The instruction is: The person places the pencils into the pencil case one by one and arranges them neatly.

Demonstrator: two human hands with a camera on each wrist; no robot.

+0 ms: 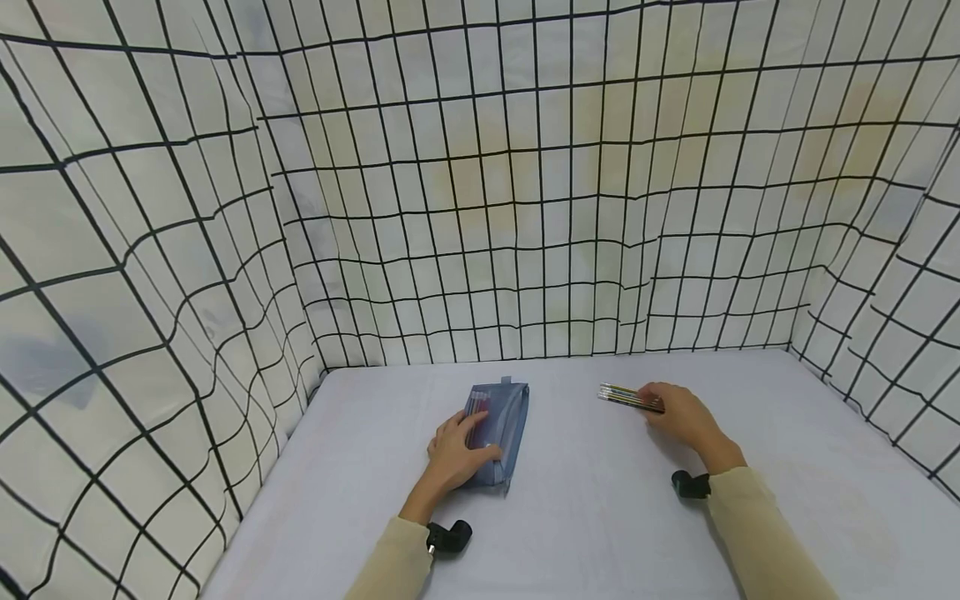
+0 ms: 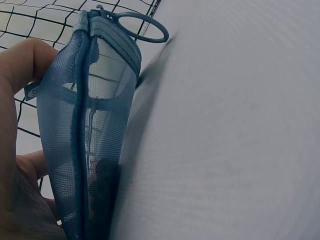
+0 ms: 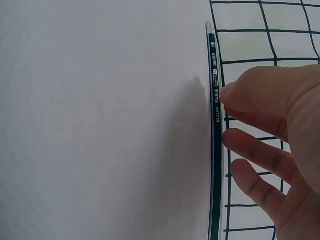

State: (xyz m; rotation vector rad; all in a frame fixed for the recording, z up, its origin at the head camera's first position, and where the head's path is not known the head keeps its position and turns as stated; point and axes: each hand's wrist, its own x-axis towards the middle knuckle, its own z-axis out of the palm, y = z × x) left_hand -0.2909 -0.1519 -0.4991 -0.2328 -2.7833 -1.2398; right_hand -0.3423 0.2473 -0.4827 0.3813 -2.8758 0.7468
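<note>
A blue mesh pencil case with a zipper and a pull ring sits on the table left of centre. My left hand holds it by its left side, the thumb over the near part and the fingers farther up. Several slim pencil-like items show through the mesh. To the right, my right hand pinches one end of a small bundle of pencils. A dark pencil with printed lettering is plain in the right wrist view, fingertips against its side; the others are hidden there.
A white cloth covers the table. White sheets with a black grid net rise behind it and along both sides. Each wrist wears a small black camera, one on the left and one on the right.
</note>
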